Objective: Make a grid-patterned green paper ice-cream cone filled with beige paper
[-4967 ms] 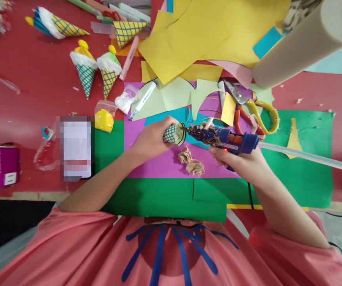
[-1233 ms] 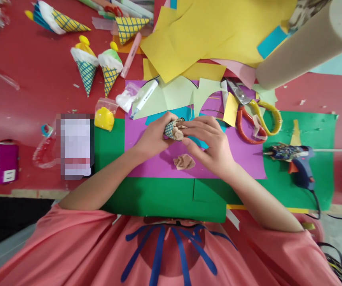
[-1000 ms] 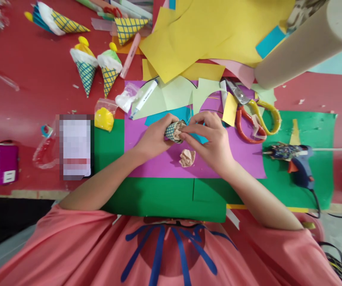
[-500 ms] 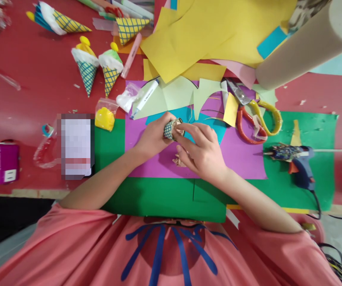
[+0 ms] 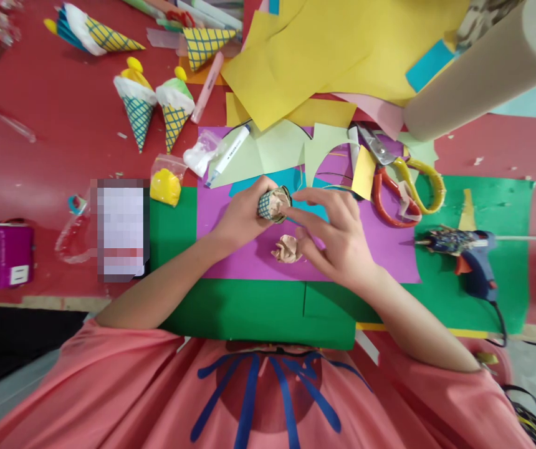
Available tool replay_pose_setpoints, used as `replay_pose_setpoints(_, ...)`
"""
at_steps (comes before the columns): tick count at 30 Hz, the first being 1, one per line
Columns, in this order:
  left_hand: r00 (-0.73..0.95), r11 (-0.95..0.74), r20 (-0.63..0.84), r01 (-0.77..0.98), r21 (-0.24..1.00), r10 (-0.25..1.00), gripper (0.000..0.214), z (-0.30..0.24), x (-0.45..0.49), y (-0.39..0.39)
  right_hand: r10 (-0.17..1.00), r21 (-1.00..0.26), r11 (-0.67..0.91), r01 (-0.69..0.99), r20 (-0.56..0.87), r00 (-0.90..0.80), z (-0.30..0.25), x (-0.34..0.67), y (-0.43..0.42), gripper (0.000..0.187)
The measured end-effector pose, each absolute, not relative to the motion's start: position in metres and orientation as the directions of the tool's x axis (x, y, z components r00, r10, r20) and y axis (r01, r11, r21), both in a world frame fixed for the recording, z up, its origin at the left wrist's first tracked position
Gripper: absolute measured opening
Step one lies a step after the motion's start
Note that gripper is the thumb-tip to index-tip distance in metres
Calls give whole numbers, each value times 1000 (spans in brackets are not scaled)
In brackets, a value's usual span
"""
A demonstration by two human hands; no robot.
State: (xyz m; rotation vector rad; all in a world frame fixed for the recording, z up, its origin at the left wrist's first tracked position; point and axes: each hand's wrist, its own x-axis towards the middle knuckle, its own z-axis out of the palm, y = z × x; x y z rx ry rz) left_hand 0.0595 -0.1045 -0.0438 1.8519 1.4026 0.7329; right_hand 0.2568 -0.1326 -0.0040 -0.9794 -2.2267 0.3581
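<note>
My left hand (image 5: 240,215) is wrapped round a small blue paper cone with a dark grid pattern (image 5: 266,204). Crumpled tan paper (image 5: 278,201) fills the cone's mouth. My right hand (image 5: 338,240) hovers just right of the cone with its fingers spread, the index fingertip touching the tan filling. A second crumpled tan wad (image 5: 287,248) lies on the purple sheet (image 5: 380,249) under my right fingers.
A blue glue gun (image 5: 462,249) lies on green paper at the right. Red and yellow scissors (image 5: 396,181), a white marker (image 5: 227,154), yellow sheets (image 5: 324,50) and a cardboard tube (image 5: 478,68) lie beyond. Finished cones (image 5: 153,109) and a yellow lump (image 5: 165,187) lie left.
The glue gun, held at the cone five seconds ago, now lies at the right. My right hand pressed tan paper into the cone, then drew back slightly and spread its fingers.
</note>
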Motion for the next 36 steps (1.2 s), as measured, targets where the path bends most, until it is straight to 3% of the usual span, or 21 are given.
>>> replay_pose_setpoints(4, 226, -171, 56, 531, 830, 973, 27, -44, 58, -103, 739, -508, 674, 536, 440, -511, -1, 266, -142, 12)
replay_pose_setpoints(8, 206, -181, 81, 529, 830, 975, 33, -44, 59, -103, 687, -430, 702, 568, 196, -700, -10, 268, -160, 26)
replay_pose_setpoints(10, 226, -202, 95, 515, 833, 969, 36, -42, 59, -104, 684, -420, 698, 579, 153, -713, -16, 267, -166, 24)
replay_pose_setpoints(16, 281, -205, 81, 447, 871, 956, 37, -41, 59, -104, 744, -569, 637, 520, 276, -609, -24, 270, -159, 13)
replay_pose_setpoints(20, 276, -224, 102, 462, 858, 956, 36, -48, 59, -104, 849, -696, 528, 487, 431, -305, -12, 273, -145, 6)
replay_pose_setpoints(23, 268, -229, 102, 499, 836, 958, 37, -52, 60, -105, 834, -688, 530, 495, 528, -159, -5, 267, -137, 7)
replay_pose_setpoints(30, 298, -200, 38, 536, 820, 954, 38, -46, 62, -109, 728, -562, 653, 507, 649, -218, -14, 239, -126, 8)
replay_pose_setpoints(36, 276, -174, 19, 550, 817, 961, 39, -51, 58, -108, 740, -606, 662, 441, 621, -258, -19, 236, -126, 11)
